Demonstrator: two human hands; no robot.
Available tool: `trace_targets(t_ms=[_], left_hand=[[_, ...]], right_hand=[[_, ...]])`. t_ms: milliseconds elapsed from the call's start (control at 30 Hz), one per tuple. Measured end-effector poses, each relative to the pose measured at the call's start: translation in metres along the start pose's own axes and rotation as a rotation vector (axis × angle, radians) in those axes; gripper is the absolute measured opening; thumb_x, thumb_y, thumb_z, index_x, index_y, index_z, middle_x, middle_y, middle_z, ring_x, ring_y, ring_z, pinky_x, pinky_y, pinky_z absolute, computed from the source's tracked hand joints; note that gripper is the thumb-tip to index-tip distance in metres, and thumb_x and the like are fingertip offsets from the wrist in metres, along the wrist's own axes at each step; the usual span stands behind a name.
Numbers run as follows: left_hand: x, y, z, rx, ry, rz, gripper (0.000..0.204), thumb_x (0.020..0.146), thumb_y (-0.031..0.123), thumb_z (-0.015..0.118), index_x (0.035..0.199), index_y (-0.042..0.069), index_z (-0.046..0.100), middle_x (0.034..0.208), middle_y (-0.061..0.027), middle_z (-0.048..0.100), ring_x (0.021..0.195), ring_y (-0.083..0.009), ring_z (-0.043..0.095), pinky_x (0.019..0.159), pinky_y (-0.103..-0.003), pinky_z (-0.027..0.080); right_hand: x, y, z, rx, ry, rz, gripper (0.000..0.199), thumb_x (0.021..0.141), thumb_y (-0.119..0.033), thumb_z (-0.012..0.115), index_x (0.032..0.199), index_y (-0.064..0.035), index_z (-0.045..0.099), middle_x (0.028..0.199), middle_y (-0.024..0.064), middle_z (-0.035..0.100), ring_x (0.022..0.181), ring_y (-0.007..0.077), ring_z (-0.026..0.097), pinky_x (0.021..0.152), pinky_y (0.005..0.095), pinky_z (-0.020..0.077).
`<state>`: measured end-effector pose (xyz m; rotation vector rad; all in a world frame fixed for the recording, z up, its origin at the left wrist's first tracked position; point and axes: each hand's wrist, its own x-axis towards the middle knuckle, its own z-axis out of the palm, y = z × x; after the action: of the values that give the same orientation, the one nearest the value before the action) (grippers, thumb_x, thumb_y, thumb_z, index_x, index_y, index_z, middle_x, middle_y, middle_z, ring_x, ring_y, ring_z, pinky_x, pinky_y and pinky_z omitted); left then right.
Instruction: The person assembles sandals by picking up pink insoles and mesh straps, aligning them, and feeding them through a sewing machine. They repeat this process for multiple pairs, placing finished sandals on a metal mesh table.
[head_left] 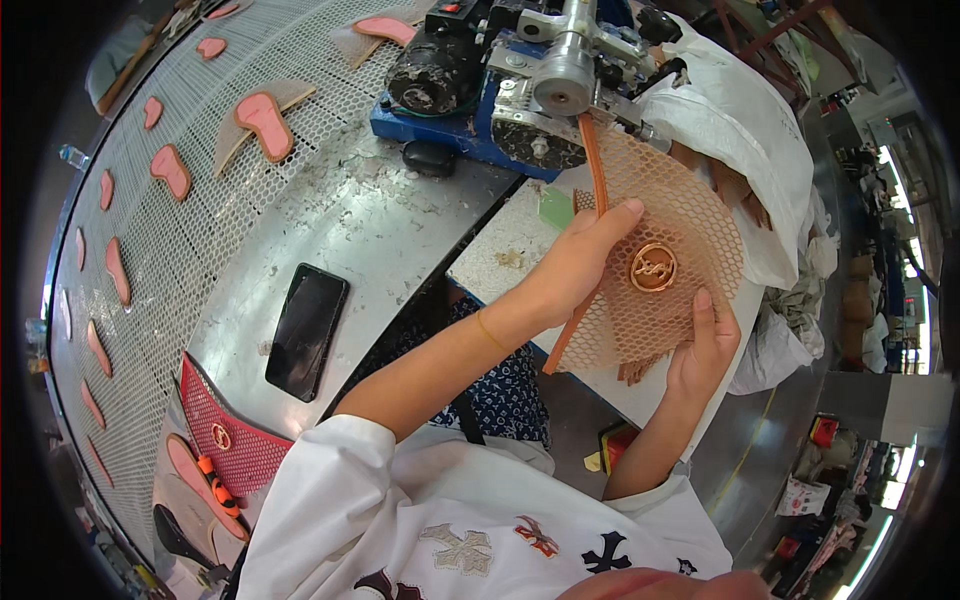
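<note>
Toward ten o'clock, several pink insole-shaped pieces with brown edges point(170, 172) are spread over a pale honeycomb surface point(200, 250). At eight o'clock, a red mesh piece point(258, 448) is seen, with an orange-and-black tool point(217, 487) placed just beside it. Near nine o'clock, a black phone point(307, 333) is laid on a grey metal table point(400, 225). Twelve o'clock is taken up by a blue-based machine point(515, 100) with a silver roller point(562, 85).

Around two o'clock, the left hand point(572, 268) is closed over the left edge of a tan mesh piece point(690, 215), its thumb laid on top, its fingers largely hidden. Along that edge an orange strip point(592, 150) is run down from the machine. Near three o'clock, a round gold emblem point(653, 267) is carried by the mesh, and the lower right margin is pinched by the right hand point(705, 350), thumb uppermost. Beyond, at two o'clock, a white sack point(745, 130) is seen.
</note>
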<state>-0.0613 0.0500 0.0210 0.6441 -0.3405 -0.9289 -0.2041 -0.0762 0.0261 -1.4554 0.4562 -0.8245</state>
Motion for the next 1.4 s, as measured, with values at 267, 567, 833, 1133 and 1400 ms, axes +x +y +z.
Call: trace_targets(t_ms=[267, 567, 833, 1133, 1400], left_hand=[[-0.009, 0.012, -0.002, -0.048, 0.107, 0.081, 0.041, 0.100, 0.033, 0.050, 0.116, -0.005, 0.057, 0.112, -0.0122, 0.065, 0.100, -0.0168, 0.064, 0.091, -0.031, 0.051], [-0.056, 0.046, -0.040, 0.165, 0.236, 0.215, 0.044, 0.099, 0.033, 0.051, 0.115, -0.008, 0.058, 0.102, -0.0150, 0.069, 0.087, -0.0223, 0.070, 0.077, -0.033, 0.058], [-0.095, 0.017, -0.029, 0.350, 0.362, 0.350, 0.043, 0.102, 0.032, 0.046, 0.115, -0.006, 0.061, 0.102, -0.0111, 0.069, 0.091, -0.0173, 0.067, 0.075, -0.030, 0.056], [-0.072, -0.033, 0.002, 0.121, 0.189, 0.241, 0.057, 0.105, 0.041, 0.025, 0.114, -0.002, 0.061, 0.099, -0.0137, 0.068, 0.085, -0.0165, 0.063, 0.079, -0.031, 0.052], [-0.063, -0.030, -0.001, -0.077, 0.378, 0.308, 0.058, 0.104, 0.046, 0.022, 0.111, 0.001, 0.058, 0.097, -0.0140, 0.068, 0.080, -0.0153, 0.063, 0.073, -0.031, 0.054]], right_hand=[[0.010, 0.001, 0.012, 0.029, -0.101, 0.012, 0.028, 0.096, -0.008, 0.060, 0.118, 0.0094, 0.062, 0.115, 0.0131, 0.066, 0.102, 0.0149, 0.061, 0.092, 0.0276, 0.0452], [0.024, -0.003, 0.076, -0.008, -0.344, 0.052, 0.025, 0.094, -0.011, 0.064, 0.110, 0.0083, 0.066, 0.105, 0.0087, 0.069, 0.092, 0.0104, 0.062, 0.084, 0.0237, 0.0471], [0.046, -0.007, 0.084, -0.169, -0.564, 0.146, 0.028, 0.095, -0.019, 0.063, 0.101, 0.0074, 0.069, 0.091, 0.0046, 0.070, 0.077, 0.0067, 0.060, 0.072, 0.0215, 0.0466], [0.057, -0.024, 0.003, -0.296, -0.429, 0.077, 0.036, 0.099, -0.028, 0.055, 0.098, 0.0067, 0.066, 0.076, 0.0130, 0.068, 0.065, 0.0157, 0.062, 0.064, 0.0256, 0.0483], [0.027, 0.000, -0.010, -0.402, -0.465, 0.183, 0.033, 0.099, -0.024, 0.053, 0.099, 0.0065, 0.066, 0.077, 0.0145, 0.069, 0.066, 0.0173, 0.063, 0.065, 0.0262, 0.0496]])
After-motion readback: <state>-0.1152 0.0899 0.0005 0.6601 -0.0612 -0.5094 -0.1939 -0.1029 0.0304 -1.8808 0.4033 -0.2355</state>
